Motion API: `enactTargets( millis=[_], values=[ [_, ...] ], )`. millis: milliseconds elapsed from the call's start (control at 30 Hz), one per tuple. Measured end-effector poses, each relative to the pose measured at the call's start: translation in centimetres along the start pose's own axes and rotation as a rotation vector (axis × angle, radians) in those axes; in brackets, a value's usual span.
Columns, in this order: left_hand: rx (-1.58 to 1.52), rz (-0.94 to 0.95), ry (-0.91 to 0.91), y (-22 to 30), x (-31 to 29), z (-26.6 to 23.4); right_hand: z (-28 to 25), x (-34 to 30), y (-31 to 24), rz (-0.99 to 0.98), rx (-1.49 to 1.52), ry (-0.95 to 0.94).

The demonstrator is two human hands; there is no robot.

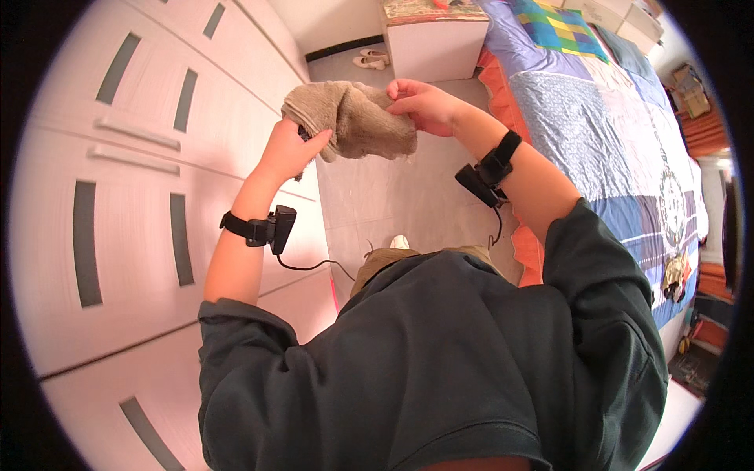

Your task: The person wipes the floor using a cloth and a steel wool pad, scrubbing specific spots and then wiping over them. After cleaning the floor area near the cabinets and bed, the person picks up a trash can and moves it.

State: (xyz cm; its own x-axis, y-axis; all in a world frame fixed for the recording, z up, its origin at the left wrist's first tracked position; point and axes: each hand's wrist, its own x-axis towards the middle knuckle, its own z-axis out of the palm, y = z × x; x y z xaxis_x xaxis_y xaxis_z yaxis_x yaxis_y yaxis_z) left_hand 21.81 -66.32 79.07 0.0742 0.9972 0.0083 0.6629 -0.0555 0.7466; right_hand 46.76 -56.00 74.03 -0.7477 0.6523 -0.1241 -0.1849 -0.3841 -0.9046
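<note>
A brown fluffy cloth, like a small towel point(363, 125), is held up in front of me, bunched and folded. My left hand point(289, 149) grips its left end, with the thumb across the front and the fingers hidden behind. Something small and dark shows by that hand, too hidden to name. On the other side, my right hand point(424, 107) pinches the towel's upper right edge between thumb and fingers. The lower part of the cloth hangs loose between the two hands.
Along my left stands a pale wardrobe point(141, 228) with grey inlays and bar handles. A bed point(605, 141) with blue patchwork bedding is on the right. Ahead are a white cabinet point(436, 49) and light shoes point(371, 60) on the floor. Cabled devices point(283, 229) are strapped to both forearms.
</note>
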Motion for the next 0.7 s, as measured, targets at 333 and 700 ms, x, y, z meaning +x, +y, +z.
enactTargets(
  millis=[333, 700],
  values=[
    [0.851, 1.486, 0.285, 4.9, 8.1, -1.5, -6.4, -3.5, -5.0, -0.615, -0.068, 0.003],
    [0.28, 1.009, -0.01, 3.5, 17.1, 5.8, -12.4, -7.5, -4.3, -0.44, -0.763, 0.485]
  ],
)
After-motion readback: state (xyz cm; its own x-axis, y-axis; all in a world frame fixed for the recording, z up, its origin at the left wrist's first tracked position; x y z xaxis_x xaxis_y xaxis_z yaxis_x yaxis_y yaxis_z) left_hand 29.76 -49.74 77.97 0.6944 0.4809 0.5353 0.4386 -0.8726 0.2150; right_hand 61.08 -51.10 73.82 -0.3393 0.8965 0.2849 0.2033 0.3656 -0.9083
